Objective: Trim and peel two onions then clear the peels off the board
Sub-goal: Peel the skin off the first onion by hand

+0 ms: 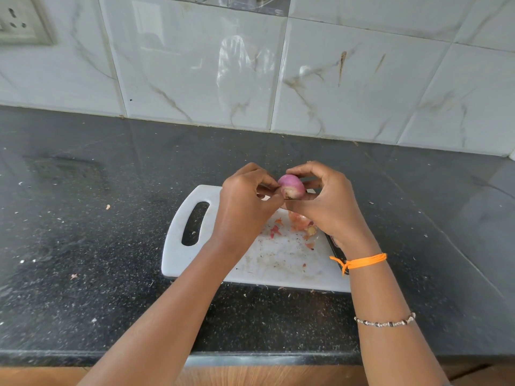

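Nearest the camera ran the front edge of the counter (83, 274), a black speckled stone surface with a wood-toned front showing below it. Both forearms reached forward over this edge. On the right forearm sat a beaded bracelet (386, 322), and an orange thread (359, 261) was tied at the right wrist.

A white cutting board (184, 254) with a slotted handle at its left end lay flat on the counter. Its surface was stained and carried loose onion peels (302, 224), pink and papery, gathered just beneath the right hand, with smaller scraps scattered toward the board's middle. A dark object lay at the board's right edge, mostly hidden by the right wrist; what it was could not be told.

One onion (292, 186) was held in the air above the far part of the board, between the two hands. Its purple-pink skin was smooth on top, with a pale trimmed end facing the camera. The right hand (326, 201) gripped it, fingers curled over the top and thumb beneath. The left hand (245, 199) had its fingers bent, thumb and fingertips pinched together at the onion's left side.

Small crumbs lay scattered on the counter. Behind it stood a wall of white marbled tiles (195, 65), with an electrical socket (19, 23) at upper left.
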